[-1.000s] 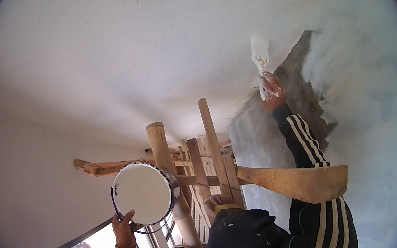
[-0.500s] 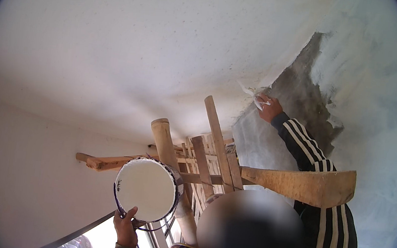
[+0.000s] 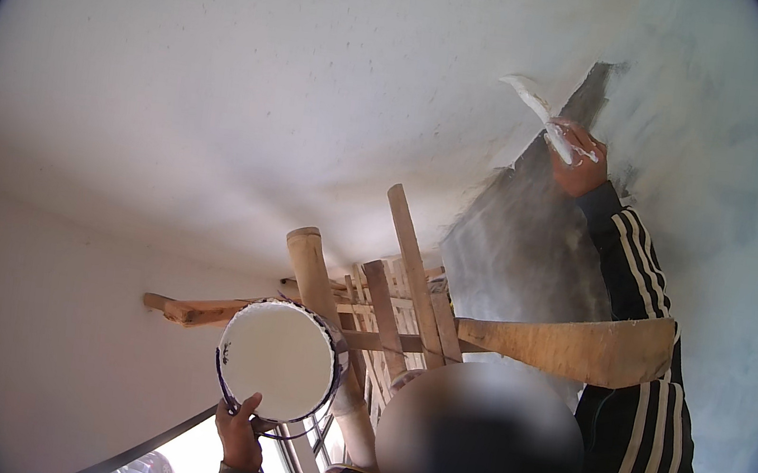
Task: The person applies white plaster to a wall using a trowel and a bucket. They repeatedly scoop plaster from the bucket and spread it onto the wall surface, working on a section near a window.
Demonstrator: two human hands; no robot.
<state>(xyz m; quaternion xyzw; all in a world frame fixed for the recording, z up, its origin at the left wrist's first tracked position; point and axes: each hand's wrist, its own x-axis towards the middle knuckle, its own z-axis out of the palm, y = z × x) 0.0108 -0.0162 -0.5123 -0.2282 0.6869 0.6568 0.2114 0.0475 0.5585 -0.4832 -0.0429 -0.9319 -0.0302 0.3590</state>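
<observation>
Right hand (image 3: pixel 578 162) is reaching up to the ceiling, fingers closed round the handle of a putty knife (image 3: pixel 541 114) w/ white filler smeared on its blade; blade tip is pressing flat against the white ceiling (image 3: pixel 275 79) right at the edge of a bare grey patch (image 3: pixel 531 247). Left hand (image 3: pixel 238 433) is staying low near the bottom of the view, gripping from underneath a round bucket (image 3: pixel 278 359) full of white putty, thumb hooking over its dark rim; the wire bail is hanging beneath. Bucket & knife are well apart, bucket at lower centre, knife at upper right. Between them wooden scaffold poles (image 3: pixel 413 270) are crossing: one thick round post just beside the bucket, flatter slats fanning toward the grey patch, and a broad plank (image 3: pixel 575 344) running across in front of the striped dark sleeve (image 3: pixel 630 260). Open room is lying to the left & above, where the ceiling is smooth, finished, speckled a little; the right side is looking streaky w/ fresh coat. A window frame (image 3: pixel 291 464) is showing bright at the bottom edge, beside the left wrist.
</observation>
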